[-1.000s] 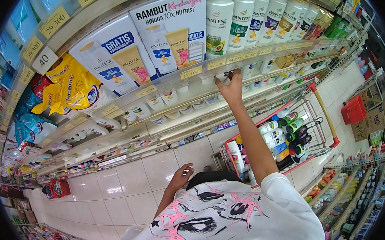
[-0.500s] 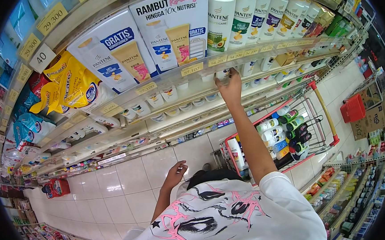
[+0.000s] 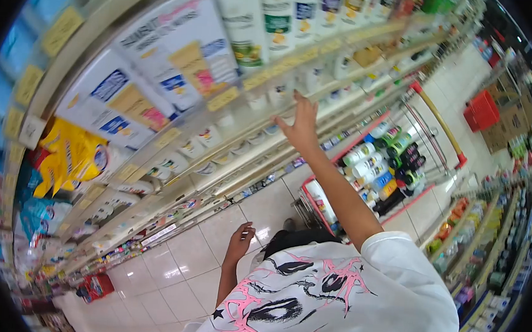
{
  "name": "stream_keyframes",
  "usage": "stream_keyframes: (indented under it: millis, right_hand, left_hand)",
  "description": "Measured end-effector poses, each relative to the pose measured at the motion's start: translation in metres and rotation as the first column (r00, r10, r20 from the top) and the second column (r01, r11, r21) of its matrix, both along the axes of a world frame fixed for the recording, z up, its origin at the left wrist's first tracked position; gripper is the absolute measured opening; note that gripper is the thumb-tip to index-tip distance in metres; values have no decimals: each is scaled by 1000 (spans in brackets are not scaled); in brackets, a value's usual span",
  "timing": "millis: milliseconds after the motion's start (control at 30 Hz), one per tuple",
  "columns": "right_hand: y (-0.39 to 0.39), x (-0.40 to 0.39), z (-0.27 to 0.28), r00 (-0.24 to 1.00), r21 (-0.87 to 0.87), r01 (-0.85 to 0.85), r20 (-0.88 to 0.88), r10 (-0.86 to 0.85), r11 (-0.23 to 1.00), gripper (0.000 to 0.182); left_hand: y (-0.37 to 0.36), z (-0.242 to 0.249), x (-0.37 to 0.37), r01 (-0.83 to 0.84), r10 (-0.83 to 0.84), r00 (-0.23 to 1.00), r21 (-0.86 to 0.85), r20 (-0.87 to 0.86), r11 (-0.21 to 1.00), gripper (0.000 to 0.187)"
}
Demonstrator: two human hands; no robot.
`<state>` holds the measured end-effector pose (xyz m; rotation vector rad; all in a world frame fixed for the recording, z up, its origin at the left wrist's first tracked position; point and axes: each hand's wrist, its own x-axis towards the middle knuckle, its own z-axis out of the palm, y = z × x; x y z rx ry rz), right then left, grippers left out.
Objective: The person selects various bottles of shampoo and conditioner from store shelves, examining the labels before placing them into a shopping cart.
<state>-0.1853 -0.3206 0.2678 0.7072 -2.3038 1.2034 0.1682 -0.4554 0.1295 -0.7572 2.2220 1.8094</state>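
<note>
My right hand (image 3: 300,124) is raised at the lower shelf, thumb and forefinger spread apart with nothing between them. Near its fingertips stand white bottles (image 3: 278,93) under the shelf edge, blurred. My left hand (image 3: 240,241) hangs low beside my body over the tiled floor, its fingers loosely apart and holding nothing. Above the right hand, a row of white shampoo bottles (image 3: 276,20) stands on the upper shelf behind yellow price tags (image 3: 223,99). Boxed sets (image 3: 178,49) with white fronts are left of them.
A shopping cart (image 3: 456,133) filled with bottles is beside my right forearm. Yellow packs (image 3: 72,158) hang at the left. A red basket (image 3: 481,111) and cardboard boxes (image 3: 508,124) are at the right, and another red basket (image 3: 96,287) sits at lower left.
My right hand has drawn back a little from the shelf, and its thumb and forefinger have spread. The view has shifted, so the shelves appear farther left and higher. The left hand still hangs low.
</note>
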Motion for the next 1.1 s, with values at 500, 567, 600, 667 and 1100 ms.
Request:
stream_keyframes:
  millis: [500,567,600,667,1100]
  right_hand:
    - [312,81,-111,903,472,108,321,-285,875,58]
    - [324,61,-118,890,515,74,352,-289,854,64]
    - [326,49,-120,904,566,15,344,-253,824,68]
    - [329,24,-127,912,666,-123,368,-181,736,74]
    - [353,-32,-126,941,831,-336,312,128,443,52]
  left_hand:
    - [4,-28,-21,286,-193,924,-265,329,921,55]
    - [14,-21,-33,269,-173,928,-275,329,923,55]
    - [26,-4,-46,283,-177,931,-323,320,903,54]
    - [52,24,-69,287,-165,933,-383,321,878,54]
    - [268,103,-119,114,-108,992,88,-66,990,43]
